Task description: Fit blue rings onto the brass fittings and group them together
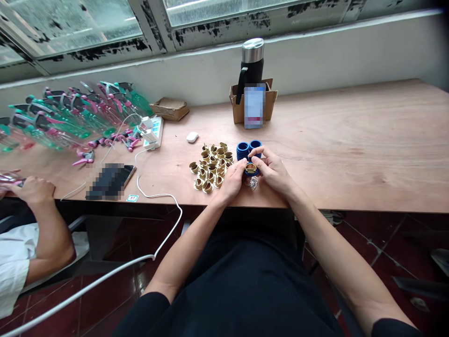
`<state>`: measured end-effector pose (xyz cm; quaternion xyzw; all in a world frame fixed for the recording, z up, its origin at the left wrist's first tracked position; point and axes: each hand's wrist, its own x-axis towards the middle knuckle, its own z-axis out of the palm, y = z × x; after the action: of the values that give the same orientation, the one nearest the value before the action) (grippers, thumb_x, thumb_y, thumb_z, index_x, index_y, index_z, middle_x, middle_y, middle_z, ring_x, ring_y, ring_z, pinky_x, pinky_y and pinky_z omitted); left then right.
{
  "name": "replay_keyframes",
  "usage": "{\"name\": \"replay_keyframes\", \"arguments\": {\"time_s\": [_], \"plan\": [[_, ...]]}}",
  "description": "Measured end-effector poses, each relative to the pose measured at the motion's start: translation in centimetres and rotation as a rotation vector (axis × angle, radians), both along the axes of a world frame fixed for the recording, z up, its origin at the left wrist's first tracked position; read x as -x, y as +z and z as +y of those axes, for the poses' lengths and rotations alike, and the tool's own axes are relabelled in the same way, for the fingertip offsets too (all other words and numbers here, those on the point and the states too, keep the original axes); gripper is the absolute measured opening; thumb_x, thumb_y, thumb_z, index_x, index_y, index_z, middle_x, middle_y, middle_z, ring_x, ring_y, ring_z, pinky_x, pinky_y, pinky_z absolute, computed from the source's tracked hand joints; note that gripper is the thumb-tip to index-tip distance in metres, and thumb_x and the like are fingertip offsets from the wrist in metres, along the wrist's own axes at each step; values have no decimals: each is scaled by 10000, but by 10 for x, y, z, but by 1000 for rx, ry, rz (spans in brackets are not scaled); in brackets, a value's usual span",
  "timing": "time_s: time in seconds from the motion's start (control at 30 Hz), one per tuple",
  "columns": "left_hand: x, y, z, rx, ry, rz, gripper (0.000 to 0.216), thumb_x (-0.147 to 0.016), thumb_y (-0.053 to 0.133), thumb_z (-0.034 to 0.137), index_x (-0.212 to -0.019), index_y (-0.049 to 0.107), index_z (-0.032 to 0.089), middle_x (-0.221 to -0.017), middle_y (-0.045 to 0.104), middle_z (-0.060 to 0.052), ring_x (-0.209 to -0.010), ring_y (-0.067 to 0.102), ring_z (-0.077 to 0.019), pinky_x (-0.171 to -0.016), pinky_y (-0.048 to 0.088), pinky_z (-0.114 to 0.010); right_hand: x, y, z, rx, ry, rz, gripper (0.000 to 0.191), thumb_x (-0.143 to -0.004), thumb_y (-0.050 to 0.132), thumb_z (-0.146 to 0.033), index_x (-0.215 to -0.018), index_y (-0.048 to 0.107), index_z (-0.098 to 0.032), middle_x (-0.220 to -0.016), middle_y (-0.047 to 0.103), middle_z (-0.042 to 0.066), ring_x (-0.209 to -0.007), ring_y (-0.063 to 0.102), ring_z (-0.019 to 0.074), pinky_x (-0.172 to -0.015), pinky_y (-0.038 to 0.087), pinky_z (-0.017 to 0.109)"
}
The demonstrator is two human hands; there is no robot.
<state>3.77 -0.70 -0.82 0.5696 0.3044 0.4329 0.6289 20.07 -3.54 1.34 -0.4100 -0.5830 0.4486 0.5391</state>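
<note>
Between my hands, close to the table's front edge, is a blue ring-shaped part with a brass-coloured round fitting set in its opening. My left hand grips the blue ring from the left side. Over its right side, the thumb and fingers of my right hand come together; whatever lies between their tips is too small to make out. Two stacks of blue rings stand just behind my fingers. Below the held ring lies a small tangle of thin silvery wire rings. Several loose brass fittings are spread left of my left hand.
A black flask stands in a cardboard box with a phone leaning on it. Leftward are a white case, power strip, cable, dark phone, bottles with pliers and a co-worker's hand.
</note>
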Motion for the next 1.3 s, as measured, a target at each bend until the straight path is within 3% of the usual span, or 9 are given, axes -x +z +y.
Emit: {"name": "replay_keyframes", "arguments": {"time_s": [0.27, 0.6, 0.83, 1.03, 1.3], "plan": [[0, 6, -5, 7, -22, 14, 505, -1040, 524, 661, -857, 590, 195, -709, 563, -4, -602, 494, -127, -587, 429, -285, -1, -3, 2, -28, -59, -31, 289, -1015, 663, -536, -1093, 613, -262, -734, 599, -20, -604, 538, 154, -562, 448, 304], [3, -3, 0, -150, -9, 142, 522, -1031, 526, 670, -834, 592, 191, -748, 601, -12, -679, 540, -144, -632, 463, -278, -1, 2, 1, -24, -4, -38, 318, -1004, 653, -569, -987, 639, -251, -848, 645, 21, -725, 608, 190, -586, 508, 303], [2, -2, 2, -108, 14, 104, 493, -1015, 565, 658, -874, 599, 187, -793, 607, -10, -698, 524, -138, -651, 466, -274, -1, -1, 2, 25, 18, -2, 261, -1023, 646, -520, -1065, 623, -263, -742, 602, -14, -587, 553, 160, -519, 445, 294], [0, 1, 0, -15, 7, 42, 477, -1034, 546, 651, -869, 553, 204, -713, 574, 1, -609, 516, -136, -598, 447, -293, -1, -4, 4, 5, -46, -35, 262, -1037, 623, -523, -1097, 614, -268, -732, 595, -16, -578, 548, 162, -537, 448, 313], [-1, 6, -4, -90, 19, 81, 518, -1025, 544, 684, -826, 536, 205, -704, 557, 2, -624, 505, -139, -604, 427, -293, -2, -7, 6, -9, -78, -38, 245, -1028, 639, -482, -1060, 645, -239, -799, 598, -1, -635, 531, 155, -542, 442, 292]]}}
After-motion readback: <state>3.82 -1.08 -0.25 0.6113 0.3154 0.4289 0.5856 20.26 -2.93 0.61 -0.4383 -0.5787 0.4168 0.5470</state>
